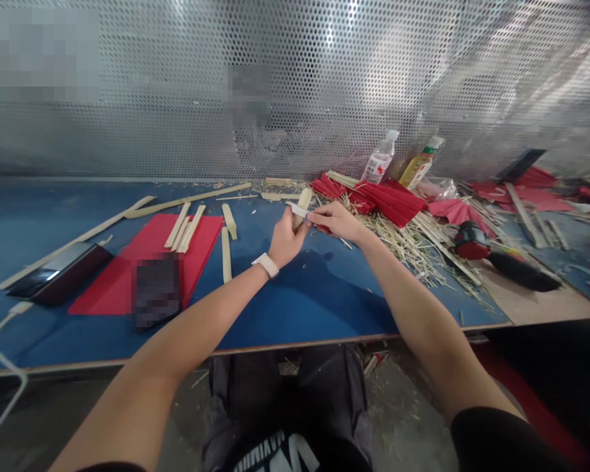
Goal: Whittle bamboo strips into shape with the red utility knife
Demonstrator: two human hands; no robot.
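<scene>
My left hand (285,240), with a pale band on its wrist, is closed round a flat bamboo strip (305,197) that stands tilted up from the fingers. My right hand (338,221) grips a small knife (297,210), its light blade lying across the strip and pointing left. A bit of red shows under the right fingers, perhaps the handle. Both hands meet above the middle of the blue table (305,295). Left of them lie short bamboo pieces (229,221), and several more strips (179,231) rest on a red sheet (128,262).
Bamboo shavings (403,249) and folded red paper (391,202) heap up to the right. Behind stand a water bottle (379,157) and a yellow drink bottle (420,164) before a perforated metal wall (295,131). A black-and-red power tool (501,259) lies far right, a phone-like device (59,272) left.
</scene>
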